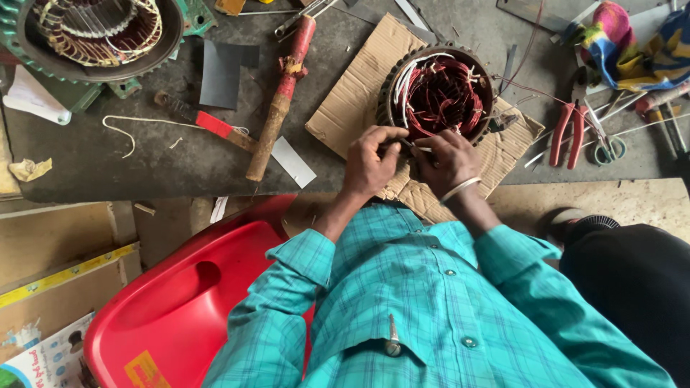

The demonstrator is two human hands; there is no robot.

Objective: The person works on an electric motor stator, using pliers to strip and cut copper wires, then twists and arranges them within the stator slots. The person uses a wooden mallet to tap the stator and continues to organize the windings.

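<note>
A round motor stator (436, 92) with red copper windings and white sleeved leads sits on a sheet of cardboard (356, 93) on the dark bench. Both hands meet at its near rim. My left hand (370, 162) has its fingers curled and pinched on a thin wire lead at the rim. My right hand (449, 162), with a pale bangle on the wrist, pinches the same lead from the other side. The fingertips nearly touch. The lead itself is mostly hidden by the fingers.
A red-handled hammer (280, 100) and a red-handled knife-like tool (205, 122) lie left of the cardboard. Red pliers (568, 133) and scissors (607, 144) lie right. A larger stator (93, 32) sits far left. A red plastic chair (180, 302) stands below the bench edge.
</note>
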